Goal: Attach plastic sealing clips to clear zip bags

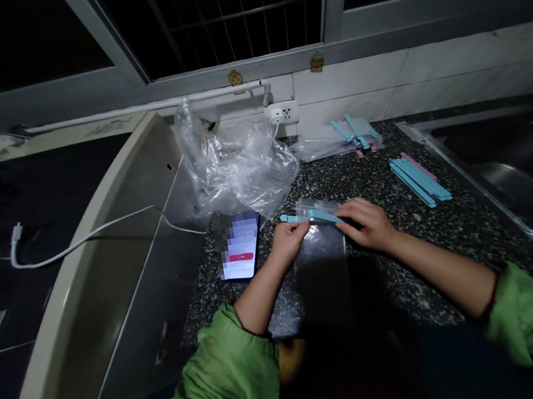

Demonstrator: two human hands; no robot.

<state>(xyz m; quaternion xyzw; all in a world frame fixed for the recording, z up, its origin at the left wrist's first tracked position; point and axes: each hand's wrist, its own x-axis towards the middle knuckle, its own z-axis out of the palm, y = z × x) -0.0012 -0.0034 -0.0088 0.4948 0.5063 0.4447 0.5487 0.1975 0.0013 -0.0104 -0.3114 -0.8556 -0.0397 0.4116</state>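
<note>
My left hand [289, 242] is closed at the left end of a light-blue plastic strip [324, 216], shaped like a bag sealing clip. My right hand [367, 222] pinches the strip's right end between thumb and fingers. The strip lies across the top of a clear plastic bag [322, 251], which hangs down toward me. A blue piece also shows beyond my left thumb; I cannot tell whether it belongs to the same strip. Right of my hands, a stack of blue strips [418, 181] with a pink strip [417, 165] rests on the counter.
A lit phone [241, 247] lies left of my hands on the speckled counter [368, 173]. Behind are crumpled clear plastic [246, 169] and more blue strips [354, 131] on bags. A sink [509, 168] is at right. A white cable [113, 222] crosses a large appliance [135, 173].
</note>
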